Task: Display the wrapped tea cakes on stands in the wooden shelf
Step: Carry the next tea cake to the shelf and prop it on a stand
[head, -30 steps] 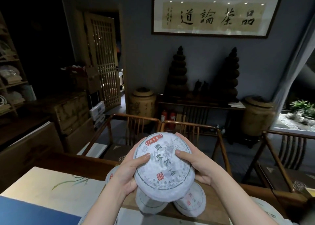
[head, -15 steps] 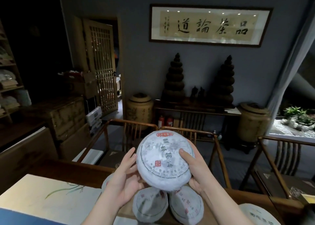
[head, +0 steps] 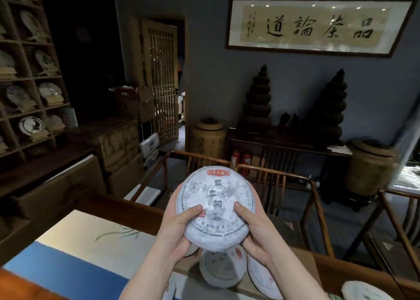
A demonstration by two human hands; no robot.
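Note:
A round tea cake wrapped in white paper (head: 217, 199), printed with a red seal and dark characters, is held upright in front of me. My left hand (head: 179, 226) grips its lower left edge, thumb on the face. My right hand (head: 254, 228) grips its lower right edge the same way. Below it, more wrapped tea cakes (head: 221, 270) lie on the wooden table (head: 109, 205). The wooden shelf (head: 29, 79) stands at the far left, with several wrapped cakes propped on stands in its compartments.
A cream and blue table runner (head: 75, 249) covers the table's left part. Wooden armchairs (head: 279, 186) stand just beyond the table. Cardboard boxes (head: 113, 140) are stacked between the shelf and a lattice door (head: 162, 81). Large jars and a dark sideboard line the far wall.
The view has swung left, bringing the shelf into sight. My left hand, open beside the cake half a second ago, now grips it; both thumbs press on its face.

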